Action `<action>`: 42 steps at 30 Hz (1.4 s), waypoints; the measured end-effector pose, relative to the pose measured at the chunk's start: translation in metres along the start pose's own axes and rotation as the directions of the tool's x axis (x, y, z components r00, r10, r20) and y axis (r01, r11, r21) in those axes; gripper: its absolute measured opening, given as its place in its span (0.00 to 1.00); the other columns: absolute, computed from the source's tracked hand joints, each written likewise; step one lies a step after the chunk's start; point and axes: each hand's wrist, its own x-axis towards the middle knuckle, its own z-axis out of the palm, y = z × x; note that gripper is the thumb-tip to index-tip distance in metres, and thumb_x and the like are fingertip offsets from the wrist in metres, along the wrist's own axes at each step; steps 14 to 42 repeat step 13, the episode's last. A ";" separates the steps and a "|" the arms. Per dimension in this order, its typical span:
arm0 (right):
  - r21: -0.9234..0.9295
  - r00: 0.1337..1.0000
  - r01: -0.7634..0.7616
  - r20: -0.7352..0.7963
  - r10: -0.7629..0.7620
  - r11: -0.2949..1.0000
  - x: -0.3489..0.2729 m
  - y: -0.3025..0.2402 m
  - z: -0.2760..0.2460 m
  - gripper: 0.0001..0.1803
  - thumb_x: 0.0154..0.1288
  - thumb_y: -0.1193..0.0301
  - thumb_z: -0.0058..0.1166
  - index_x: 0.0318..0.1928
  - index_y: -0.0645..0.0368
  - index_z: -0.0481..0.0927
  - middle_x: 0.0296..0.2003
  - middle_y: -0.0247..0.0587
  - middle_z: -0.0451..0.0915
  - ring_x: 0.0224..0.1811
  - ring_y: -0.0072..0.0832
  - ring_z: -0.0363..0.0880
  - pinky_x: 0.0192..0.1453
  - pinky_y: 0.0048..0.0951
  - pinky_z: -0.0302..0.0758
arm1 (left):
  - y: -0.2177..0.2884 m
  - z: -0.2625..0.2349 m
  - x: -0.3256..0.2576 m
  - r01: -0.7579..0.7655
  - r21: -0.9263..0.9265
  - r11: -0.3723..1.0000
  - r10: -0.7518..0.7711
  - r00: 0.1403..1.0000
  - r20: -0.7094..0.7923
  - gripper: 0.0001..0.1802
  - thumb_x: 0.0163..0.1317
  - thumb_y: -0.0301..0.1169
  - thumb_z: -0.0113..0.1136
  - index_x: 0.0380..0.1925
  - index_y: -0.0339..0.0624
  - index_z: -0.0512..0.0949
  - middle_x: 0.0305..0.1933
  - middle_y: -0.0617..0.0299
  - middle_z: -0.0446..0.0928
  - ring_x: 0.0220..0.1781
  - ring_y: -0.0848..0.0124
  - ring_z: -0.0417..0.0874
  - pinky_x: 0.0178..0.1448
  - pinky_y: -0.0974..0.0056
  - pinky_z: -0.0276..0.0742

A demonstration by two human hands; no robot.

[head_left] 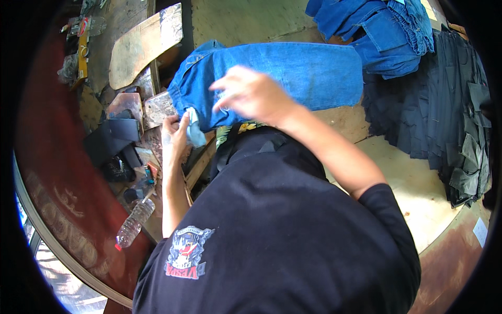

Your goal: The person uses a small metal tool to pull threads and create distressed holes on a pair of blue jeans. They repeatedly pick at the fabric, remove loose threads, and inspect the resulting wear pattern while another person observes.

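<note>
A blue denim garment [319, 73] lies stretched out from left to right in front of me, its left end bunched and seamed. At that end, my left hand [175, 131] is closed, with thumb and fingers pinching the edge of the denim. A pale blue flap of cloth [195, 132] hangs beside those fingers. My right hand [253, 97] is over the middle-left of the garment, blurred by motion. Its fingers look spread, and nothing shows between them; whether they touch the denim I cannot tell.
More folded blue denim [387, 36] is piled at the far right, beside a long stack of dark garments [418, 115]. Worn boards [138, 49] lie at the left, near a dark flat box [112, 138]. A clear plastic bottle [136, 222] lies at the lower left.
</note>
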 end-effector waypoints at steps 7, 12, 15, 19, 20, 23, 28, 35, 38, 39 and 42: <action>-0.174 0.908 0.015 0.415 0.060 0.985 0.045 -0.022 0.114 0.16 0.65 0.69 0.72 0.53 0.56 0.90 0.50 0.48 0.87 0.55 0.45 0.93 0.54 0.48 0.92 | -0.021 -0.037 0.011 0.008 -0.435 0.901 0.106 0.965 0.238 0.07 0.83 0.31 0.68 0.48 0.38 0.88 0.44 0.69 0.88 0.44 0.80 0.83 0.52 0.70 0.78; -0.028 0.978 0.045 0.205 -0.039 0.999 0.055 -0.047 0.101 0.10 0.65 0.72 0.67 0.47 0.56 0.87 0.44 0.42 0.86 0.51 0.44 0.91 0.55 0.46 0.90 | -0.028 -0.035 0.011 0.161 -0.862 0.481 0.126 0.960 0.250 0.15 0.85 0.39 0.60 0.58 0.40 0.85 0.57 0.59 0.88 0.57 0.66 0.88 0.65 0.56 0.83; 0.046 0.991 0.092 0.093 -0.096 0.995 0.058 -0.055 0.092 0.10 0.65 0.73 0.67 0.47 0.55 0.87 0.43 0.41 0.86 0.51 0.44 0.91 0.56 0.45 0.90 | -0.025 -0.041 0.017 0.286 -0.894 0.346 0.205 0.907 0.369 0.19 0.86 0.43 0.56 0.59 0.40 0.84 0.57 0.56 0.89 0.58 0.64 0.89 0.63 0.56 0.86; 0.046 0.991 0.092 0.093 -0.096 0.995 0.058 -0.055 0.092 0.10 0.65 0.73 0.67 0.47 0.55 0.87 0.43 0.41 0.86 0.51 0.44 0.91 0.56 0.45 0.90 | -0.025 -0.041 0.017 0.286 -0.894 0.346 0.205 0.907 0.369 0.19 0.86 0.43 0.56 0.59 0.40 0.84 0.57 0.56 0.89 0.58 0.64 0.89 0.63 0.56 0.86; 0.046 0.991 0.092 0.093 -0.096 0.995 0.058 -0.055 0.092 0.10 0.65 0.73 0.67 0.47 0.55 0.87 0.43 0.41 0.86 0.51 0.44 0.91 0.56 0.45 0.90 | -0.025 -0.041 0.017 0.286 -0.894 0.346 0.205 0.907 0.369 0.19 0.86 0.43 0.56 0.59 0.40 0.84 0.57 0.56 0.89 0.58 0.64 0.89 0.63 0.56 0.86; 0.046 0.991 0.092 0.093 -0.096 0.995 0.058 -0.055 0.092 0.10 0.65 0.73 0.67 0.47 0.55 0.87 0.43 0.41 0.86 0.51 0.44 0.91 0.56 0.45 0.90 | -0.025 -0.041 0.017 0.286 -0.894 0.346 0.205 0.907 0.369 0.19 0.86 0.43 0.56 0.59 0.40 0.84 0.57 0.56 0.89 0.58 0.64 0.89 0.63 0.56 0.86; 0.046 0.991 0.092 0.093 -0.096 0.995 0.058 -0.055 0.092 0.10 0.65 0.73 0.67 0.47 0.55 0.87 0.43 0.41 0.86 0.51 0.44 0.91 0.56 0.45 0.90 | -0.025 -0.041 0.017 0.286 -0.894 0.346 0.205 0.907 0.369 0.19 0.86 0.43 0.56 0.59 0.40 0.84 0.57 0.56 0.89 0.58 0.64 0.89 0.63 0.56 0.86; 0.046 0.991 0.092 0.093 -0.096 0.995 0.058 -0.055 0.092 0.10 0.65 0.73 0.67 0.47 0.55 0.87 0.43 0.41 0.86 0.51 0.44 0.91 0.56 0.45 0.90 | -0.025 -0.041 0.017 0.286 -0.894 0.346 0.205 0.907 0.369 0.19 0.86 0.43 0.56 0.59 0.40 0.84 0.57 0.56 0.89 0.58 0.64 0.89 0.63 0.56 0.86; 0.046 0.991 0.092 0.093 -0.096 0.995 0.058 -0.055 0.092 0.10 0.65 0.73 0.67 0.47 0.55 0.87 0.43 0.41 0.86 0.51 0.44 0.91 0.56 0.45 0.90 | -0.025 -0.041 0.017 0.286 -0.894 0.346 0.205 0.907 0.369 0.19 0.86 0.43 0.56 0.59 0.40 0.84 0.57 0.56 0.89 0.58 0.64 0.89 0.63 0.56 0.86; 0.046 0.991 0.092 0.093 -0.096 0.995 0.058 -0.055 0.092 0.10 0.65 0.73 0.67 0.47 0.55 0.87 0.43 0.41 0.86 0.51 0.44 0.91 0.56 0.45 0.90 | -0.025 -0.041 0.017 0.286 -0.894 0.346 0.205 0.907 0.369 0.19 0.86 0.43 0.56 0.59 0.40 0.84 0.57 0.56 0.89 0.58 0.64 0.89 0.63 0.56 0.86; 0.046 0.991 0.092 0.093 -0.096 0.995 0.058 -0.055 0.092 0.10 0.65 0.73 0.67 0.47 0.55 0.87 0.43 0.41 0.86 0.51 0.44 0.91 0.56 0.45 0.90 | -0.025 -0.041 0.017 0.286 -0.894 0.346 0.205 0.907 0.369 0.19 0.86 0.43 0.56 0.59 0.40 0.84 0.57 0.56 0.89 0.58 0.64 0.89 0.63 0.56 0.86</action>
